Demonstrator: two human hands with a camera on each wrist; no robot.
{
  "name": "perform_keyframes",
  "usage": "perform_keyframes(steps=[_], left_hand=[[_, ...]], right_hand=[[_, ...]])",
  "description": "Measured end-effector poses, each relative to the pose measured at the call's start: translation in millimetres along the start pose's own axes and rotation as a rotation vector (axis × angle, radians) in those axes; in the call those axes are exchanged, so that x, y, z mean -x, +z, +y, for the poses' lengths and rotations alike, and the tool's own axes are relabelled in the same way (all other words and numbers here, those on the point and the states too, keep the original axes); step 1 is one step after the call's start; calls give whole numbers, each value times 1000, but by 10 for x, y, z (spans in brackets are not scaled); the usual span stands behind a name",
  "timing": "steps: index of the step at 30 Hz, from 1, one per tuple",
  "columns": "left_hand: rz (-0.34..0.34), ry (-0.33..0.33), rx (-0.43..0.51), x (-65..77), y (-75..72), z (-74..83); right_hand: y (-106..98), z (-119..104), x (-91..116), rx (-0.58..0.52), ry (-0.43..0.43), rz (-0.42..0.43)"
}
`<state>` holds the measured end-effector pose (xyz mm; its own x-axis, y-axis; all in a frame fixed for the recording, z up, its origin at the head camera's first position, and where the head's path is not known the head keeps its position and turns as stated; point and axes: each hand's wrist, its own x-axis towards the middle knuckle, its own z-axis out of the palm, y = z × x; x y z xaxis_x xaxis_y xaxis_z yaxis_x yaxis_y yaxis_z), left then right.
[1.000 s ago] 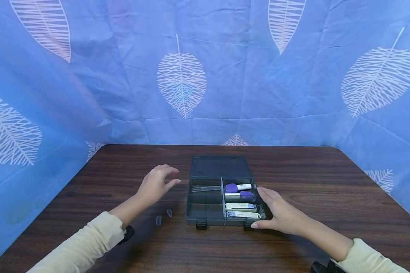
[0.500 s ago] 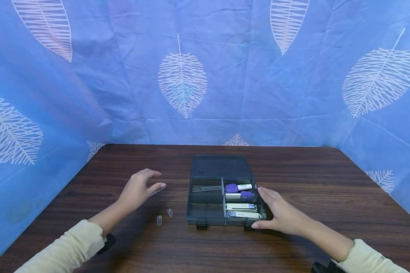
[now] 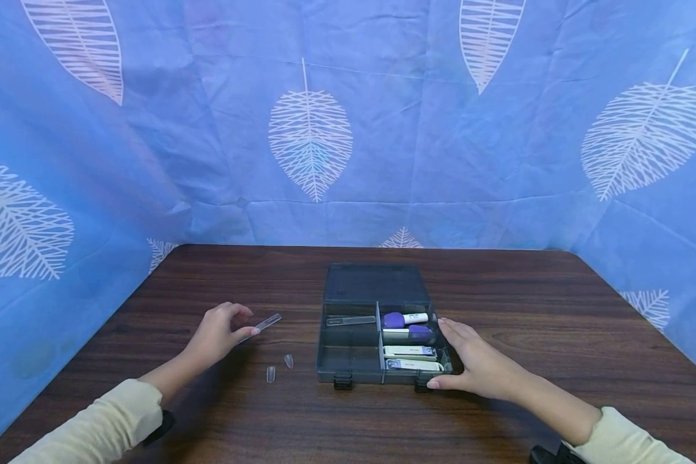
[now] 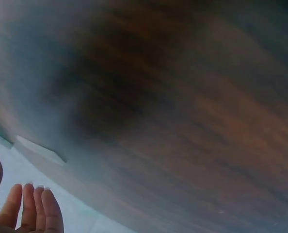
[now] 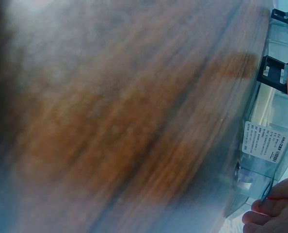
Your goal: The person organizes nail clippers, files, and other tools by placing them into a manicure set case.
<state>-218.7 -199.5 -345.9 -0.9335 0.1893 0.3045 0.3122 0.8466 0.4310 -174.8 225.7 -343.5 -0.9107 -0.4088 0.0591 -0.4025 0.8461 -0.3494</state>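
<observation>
Left hand point(image 3: 217, 327), fingers loosely spread, sits beside a clear strip point(image 3: 269, 321) on the table point(image 3: 220, 274); contact is hard to judge. Right hand point(image 3: 477, 364) grips the compartment box point(image 3: 348, 362) at its right side, thumb by the front latch point(image 3: 421, 383).

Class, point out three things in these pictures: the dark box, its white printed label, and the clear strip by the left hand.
Box point(image 3: 368, 377): head view, front wall between the latches.
Label point(image 5: 265, 141): right wrist view, middle of its printed face.
Clear strip point(image 3: 269, 321): head view, its uncovered end.
</observation>
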Motion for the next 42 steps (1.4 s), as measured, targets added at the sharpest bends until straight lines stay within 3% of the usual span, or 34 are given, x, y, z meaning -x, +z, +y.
perform_keyframes(steps=[7, 13, 30, 42], left_hand=[[-112, -122, -23, 49, 10, -78], [-173, -173, -6, 72, 20, -94], [-201, -290, 48, 24, 9, -129], [-210, -285, 25, -11, 0, -120]], right_hand=[[-2, -10, 6, 3, 0, 4], [-5, -10, 10, 7, 3, -2], [-11, -13, 6, -1, 1, -11], [-22, -9, 8, -1, -5, -14]])
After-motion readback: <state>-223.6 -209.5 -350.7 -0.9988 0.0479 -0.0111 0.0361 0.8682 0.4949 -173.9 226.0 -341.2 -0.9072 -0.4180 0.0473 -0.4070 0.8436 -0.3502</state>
